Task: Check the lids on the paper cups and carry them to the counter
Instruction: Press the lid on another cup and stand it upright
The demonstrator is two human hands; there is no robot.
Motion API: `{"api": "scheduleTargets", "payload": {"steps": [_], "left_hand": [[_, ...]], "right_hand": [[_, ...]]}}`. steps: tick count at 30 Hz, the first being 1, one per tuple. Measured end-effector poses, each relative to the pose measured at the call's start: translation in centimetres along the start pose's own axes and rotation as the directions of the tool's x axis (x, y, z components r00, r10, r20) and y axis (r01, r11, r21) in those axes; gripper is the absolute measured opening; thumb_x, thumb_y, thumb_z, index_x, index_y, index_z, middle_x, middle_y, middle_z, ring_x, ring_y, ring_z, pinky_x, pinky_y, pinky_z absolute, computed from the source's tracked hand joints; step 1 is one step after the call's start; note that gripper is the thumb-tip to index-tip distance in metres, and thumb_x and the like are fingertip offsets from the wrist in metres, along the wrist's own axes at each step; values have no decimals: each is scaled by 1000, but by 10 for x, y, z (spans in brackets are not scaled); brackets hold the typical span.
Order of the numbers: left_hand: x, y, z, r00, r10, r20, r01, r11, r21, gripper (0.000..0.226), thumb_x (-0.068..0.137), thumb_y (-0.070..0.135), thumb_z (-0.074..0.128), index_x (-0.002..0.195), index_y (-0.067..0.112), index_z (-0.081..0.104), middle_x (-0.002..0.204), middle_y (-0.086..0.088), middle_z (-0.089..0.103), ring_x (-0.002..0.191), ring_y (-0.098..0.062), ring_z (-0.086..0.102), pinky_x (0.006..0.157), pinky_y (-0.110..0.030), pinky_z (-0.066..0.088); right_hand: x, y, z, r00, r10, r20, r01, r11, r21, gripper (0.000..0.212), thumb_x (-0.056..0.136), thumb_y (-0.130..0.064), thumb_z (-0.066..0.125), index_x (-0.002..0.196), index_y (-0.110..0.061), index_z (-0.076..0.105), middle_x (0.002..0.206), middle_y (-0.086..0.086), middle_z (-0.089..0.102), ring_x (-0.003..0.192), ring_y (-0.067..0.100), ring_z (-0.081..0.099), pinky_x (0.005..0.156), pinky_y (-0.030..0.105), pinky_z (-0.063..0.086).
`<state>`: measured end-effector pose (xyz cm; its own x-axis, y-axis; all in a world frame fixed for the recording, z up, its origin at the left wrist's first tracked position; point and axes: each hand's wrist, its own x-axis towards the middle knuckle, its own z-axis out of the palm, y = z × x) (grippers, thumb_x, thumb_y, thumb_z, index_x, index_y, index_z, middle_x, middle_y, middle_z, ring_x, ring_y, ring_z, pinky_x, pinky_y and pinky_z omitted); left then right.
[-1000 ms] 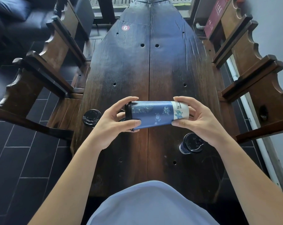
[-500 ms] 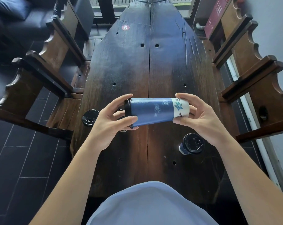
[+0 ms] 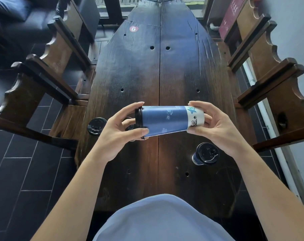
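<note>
While the blue paper cup (image 3: 167,121) is lying on its side between the two hands above the dark wooden table (image 3: 180,80), it is turning a little about its long axis compared with half a second ago: the teal star print on the white band at its base is now riding up toward the top edge, and the whole cup is sitting slightly farther from the body. By my reading, the person is rolling it to test whether the black lid (image 3: 138,119) stays sealed, so the checking step is under way and the carry is not yet begun. Nearest, the cup with a black lid (image 3: 206,153) is standing upright on the table just below the right hand. The left hand (image 3: 120,129) is gripping the lidded end, thumb under and forefinger arching over the rim; the right hand (image 3: 215,126) is pinching the base end, fingers curled round the white band. Farther left, another lidded cup (image 3: 97,126) is standing near the table's edge, and a third is mostly hidden behind the left hand.
</note>
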<state>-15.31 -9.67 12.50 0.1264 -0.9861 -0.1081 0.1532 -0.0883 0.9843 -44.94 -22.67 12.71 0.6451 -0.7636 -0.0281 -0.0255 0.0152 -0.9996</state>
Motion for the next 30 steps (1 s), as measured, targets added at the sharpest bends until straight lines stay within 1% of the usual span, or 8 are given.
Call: {"api": "scheduleTargets", "payload": {"steps": [4, 7, 9, 12, 16, 20, 26, 30], "left_hand": [[0, -1, -1, 1000, -21, 11, 21, 1000, -14, 73, 76, 19, 92, 143, 35, 67, 140, 3, 67, 129, -39, 66, 86, -60, 65], [1, -2, -4, 999, -16, 35, 16, 1000, 2, 81, 75, 16, 94, 147, 33, 63, 146, 3, 64, 130, -40, 63, 96, -62, 60], [1, -3, -6, 999, -18, 42, 18, 1000, 18, 82, 75, 14, 94, 149, 28, 62, 146, 1, 63, 127, -37, 64, 100, -64, 57], [2, -4, -8, 999, -39, 28, 38, 999, 20, 80, 74, 14, 94, 146, 27, 63, 142, -1, 63, 124, -38, 65, 93, -66, 61], [1, -3, -6, 998, -61, 7, 61, 998, 9, 76, 75, 20, 93, 144, 34, 65, 140, 2, 65, 128, -37, 66, 87, -66, 63], [0, -1, -5, 997, -78, 1, 78, 997, -5, 77, 73, 21, 94, 143, 37, 66, 141, 3, 65, 131, -36, 65, 88, -70, 61], [-2, 1, -6, 998, -59, 11, 59, 998, -20, 82, 73, 14, 94, 147, 30, 63, 146, 0, 62, 133, -42, 61, 93, -70, 59], [-2, 5, -4, 998, -68, -18, 68, 998, 0, 75, 76, 22, 92, 144, 37, 65, 140, 1, 66, 128, -40, 66, 91, -68, 61]], "right_hand": [[1, 0, 1, 1000, -3, -14, 2, 1000, -17, 68, 75, -16, 88, 137, -25, 61, 130, -3, 68, 121, 23, 66, 96, 32, 58], [0, 0, 2, 1000, 0, -19, -1, 1000, -23, 65, 77, -19, 87, 136, -26, 61, 129, -2, 68, 119, 24, 67, 97, 37, 59], [0, 0, 3, 1000, 11, -9, -12, 999, -33, 63, 79, -23, 86, 136, -28, 61, 128, -3, 68, 118, 25, 67, 97, 39, 59], [1, 2, 2, 999, 37, 10, -36, 999, -32, 65, 78, -25, 86, 137, -30, 61, 128, -5, 69, 118, 25, 67, 98, 40, 59], [1, 2, 3, 999, 32, 27, -32, 999, 7, 73, 75, -19, 91, 141, -29, 59, 129, -1, 68, 119, 23, 67, 96, 32, 58], [4, 3, 3, 1000, 22, 16, -21, 1000, -1, 70, 76, -19, 91, 138, -25, 61, 129, 2, 68, 120, 24, 66, 98, 40, 58], [3, 2, 5, 999, 39, 4, -39, 999, -29, 65, 80, -23, 90, 137, -28, 61, 127, -1, 69, 118, 22, 67, 98, 39, 59], [2, 0, 5, 998, 68, 15, -66, 994, -84, 62, 79, -26, 86, 136, -30, 61, 125, -2, 69, 118, 24, 67, 99, 45, 58]]}}
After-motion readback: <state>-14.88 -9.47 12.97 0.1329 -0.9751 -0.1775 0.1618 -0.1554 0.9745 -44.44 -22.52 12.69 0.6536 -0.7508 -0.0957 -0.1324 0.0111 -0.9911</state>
